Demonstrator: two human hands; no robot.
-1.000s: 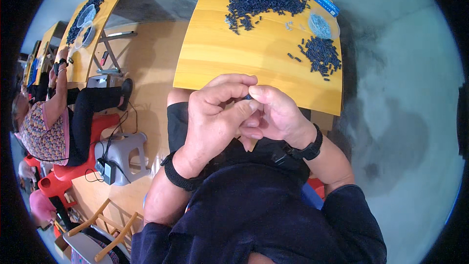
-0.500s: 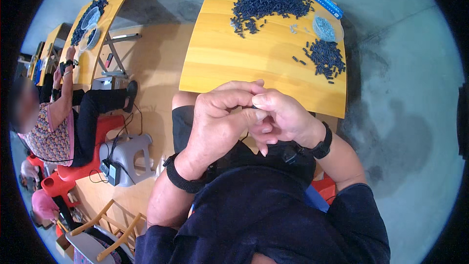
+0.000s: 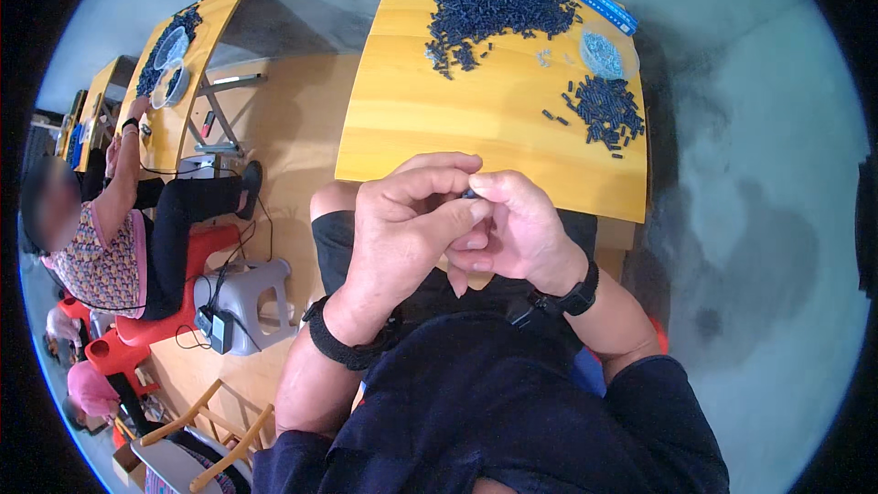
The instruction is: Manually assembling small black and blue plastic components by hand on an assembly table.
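Holds a small dark piece (image 3: 469,193) up in front of the body, by the near edge of the yellow table (image 3: 393,119), right where the left hand (image 3: 402,224) and the right hand (image 3: 523,224) meet. Looks almost black with a faint blue cast, and peeks out only as a tiny spot amid the skin (cannot tell the full length, the ends or any finer detail from so little). Clamps on it with the left thumb and forefinger drawn together, and presses the right thumb close against the same spot; curls the other right fingers below, partly hidden behind the left hand. Wears a black band (image 3: 337,337) on the left wrist and a black strap (image 3: 583,293) on the right. Comes close in colour to the short stubs on the table, heaped in a large pile (image 3: 498,0) toward the far edge and in a smaller pile (image 3: 605,112) near the right edge. Shows in that smaller pile a plain, straight-sided rod shape, with two loose stubs (image 3: 554,116) just to the left. Has, behind the smaller pile, a see-through tub (image 3: 636,57) of pale bluish bits (image 3: 600,55), then a long blue box (image 3: 605,7) at the far right corner. Includes, off to the left, a seated person (image 3: 105,256) in a patterned top at another table (image 3: 212,32).
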